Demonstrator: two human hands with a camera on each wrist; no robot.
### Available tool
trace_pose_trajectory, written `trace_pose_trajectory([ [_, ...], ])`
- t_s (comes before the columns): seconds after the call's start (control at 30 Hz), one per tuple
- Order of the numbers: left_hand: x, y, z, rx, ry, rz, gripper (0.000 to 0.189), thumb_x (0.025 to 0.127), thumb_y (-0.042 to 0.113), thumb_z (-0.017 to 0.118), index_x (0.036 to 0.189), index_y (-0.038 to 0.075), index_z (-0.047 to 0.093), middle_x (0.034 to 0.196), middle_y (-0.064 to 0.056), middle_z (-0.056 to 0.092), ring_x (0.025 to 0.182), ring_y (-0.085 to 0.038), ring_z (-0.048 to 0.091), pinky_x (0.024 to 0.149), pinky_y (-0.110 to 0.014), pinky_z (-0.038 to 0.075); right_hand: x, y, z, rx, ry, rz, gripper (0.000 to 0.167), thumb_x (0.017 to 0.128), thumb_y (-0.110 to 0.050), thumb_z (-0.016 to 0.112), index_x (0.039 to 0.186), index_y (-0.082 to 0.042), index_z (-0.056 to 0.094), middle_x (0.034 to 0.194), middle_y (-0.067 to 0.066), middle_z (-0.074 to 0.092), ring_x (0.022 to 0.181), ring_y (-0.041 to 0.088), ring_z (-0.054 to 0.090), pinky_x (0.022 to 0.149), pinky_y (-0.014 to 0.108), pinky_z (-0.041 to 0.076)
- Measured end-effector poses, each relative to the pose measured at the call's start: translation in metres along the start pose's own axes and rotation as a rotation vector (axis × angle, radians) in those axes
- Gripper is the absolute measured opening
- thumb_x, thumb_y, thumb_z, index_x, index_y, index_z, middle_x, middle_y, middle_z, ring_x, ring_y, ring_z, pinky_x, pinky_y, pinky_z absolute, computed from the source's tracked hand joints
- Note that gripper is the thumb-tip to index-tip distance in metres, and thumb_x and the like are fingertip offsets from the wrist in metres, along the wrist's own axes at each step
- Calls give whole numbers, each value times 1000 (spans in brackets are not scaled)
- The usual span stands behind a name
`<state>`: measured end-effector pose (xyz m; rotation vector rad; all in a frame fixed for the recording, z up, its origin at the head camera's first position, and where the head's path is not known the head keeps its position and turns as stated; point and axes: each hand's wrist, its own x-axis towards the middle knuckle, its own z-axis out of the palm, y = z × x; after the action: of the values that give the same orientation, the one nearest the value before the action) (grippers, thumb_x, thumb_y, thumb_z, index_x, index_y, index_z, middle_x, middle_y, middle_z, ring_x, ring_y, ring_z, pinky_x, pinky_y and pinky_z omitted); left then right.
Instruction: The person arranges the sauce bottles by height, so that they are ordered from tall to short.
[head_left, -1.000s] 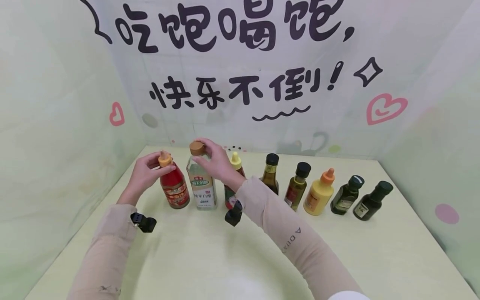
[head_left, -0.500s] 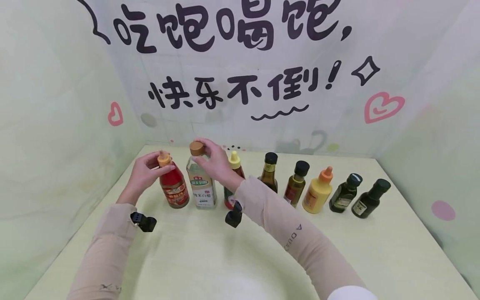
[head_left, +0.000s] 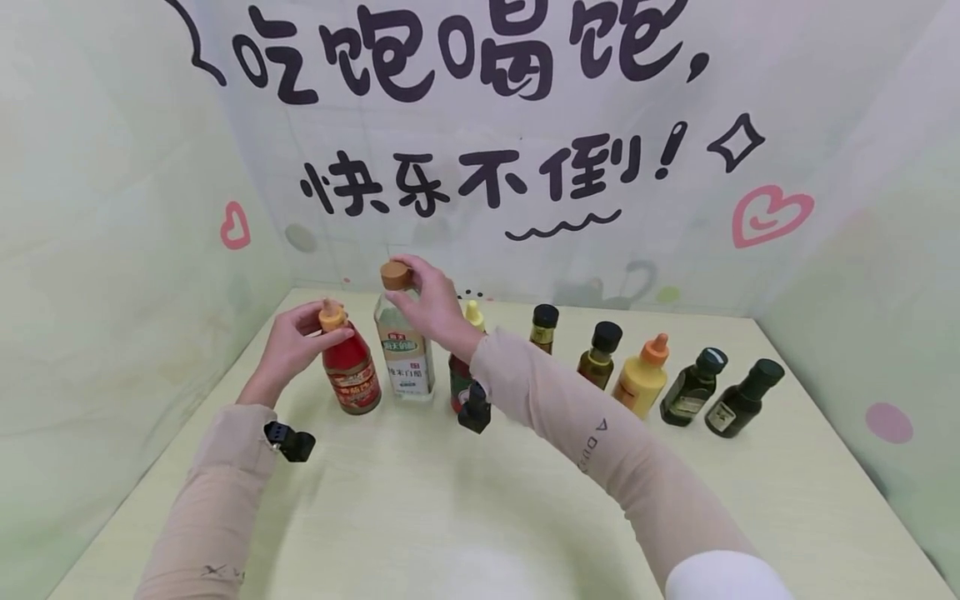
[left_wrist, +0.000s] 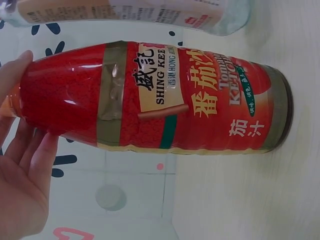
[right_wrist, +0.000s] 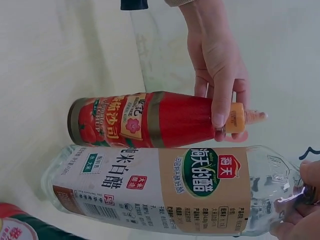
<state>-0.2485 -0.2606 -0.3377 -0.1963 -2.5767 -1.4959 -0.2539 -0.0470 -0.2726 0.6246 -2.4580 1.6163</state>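
My left hand (head_left: 296, 340) grips the neck of a red ketchup bottle (head_left: 354, 379) just under its orange nozzle cap. That bottle stands upright at the left end of a row, its label facing out in the left wrist view. Beside it, my right hand (head_left: 433, 304) holds a clear white vinegar bottle (head_left: 406, 358) at its brown cap. In the right wrist view the vinegar bottle (right_wrist: 205, 190) lies very near the ketchup bottle (right_wrist: 185, 120). Whether its base is off the table cannot be told for certain.
Right of the vinegar stands a yellow-capped sauce bottle (head_left: 459, 375), partly behind my right arm. Farther right are black-capped bottles (head_left: 600, 358), a yellow squeeze bottle (head_left: 640, 379) and two dark green bottles (head_left: 693, 387). A printed fabric wall (head_left: 487, 242) closes the table's back.
The right hand has moved the vinegar bottle up and back a little in the head view. The left hand and ketchup bottle have stayed in place.
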Motion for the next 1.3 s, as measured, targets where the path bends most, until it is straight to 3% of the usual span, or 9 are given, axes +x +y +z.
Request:
trace_pose_trajectory([
  [0.37,2,4,-4,10,4,0,59,76,36,67,124,6,50,117,-15,53,107,-30,50,85,-44,43,24,-7,-1,-62,19,-18,47,83,-7,61,127,-8,44,123,7,52,110,15,51,90,20,38],
  [0.63,8,8,3,5,11,48,54,77,33,68,120,5,53,112,-14,56,102,-27,53,81,-37,47,38,-2,1,-80,16,16,48,84,-8,60,129,-9,41,123,7,52,109,16,51,91,24,39],
  [0.77,10,9,7,-7,10,55,55,76,34,68,120,5,53,113,-14,56,103,-28,53,82,-40,46,44,3,3,-91,50,24,48,84,-8,60,128,-8,42,122,8,52,108,16,51,90,22,39],
  [1.03,-1,3,5,-18,10,2,59,77,35,67,124,5,49,118,-16,52,108,-32,49,85,-46,43,55,11,20,-96,73,21,47,83,-8,62,126,-9,45,118,8,56,104,15,54,87,19,40],
  [1.3,-4,0,3,-10,30,20,58,77,34,67,123,5,51,118,-16,53,106,-31,50,85,-45,43,63,15,31,-98,86,42,45,84,-9,61,126,-9,46,117,7,56,103,16,54,86,21,41],
])
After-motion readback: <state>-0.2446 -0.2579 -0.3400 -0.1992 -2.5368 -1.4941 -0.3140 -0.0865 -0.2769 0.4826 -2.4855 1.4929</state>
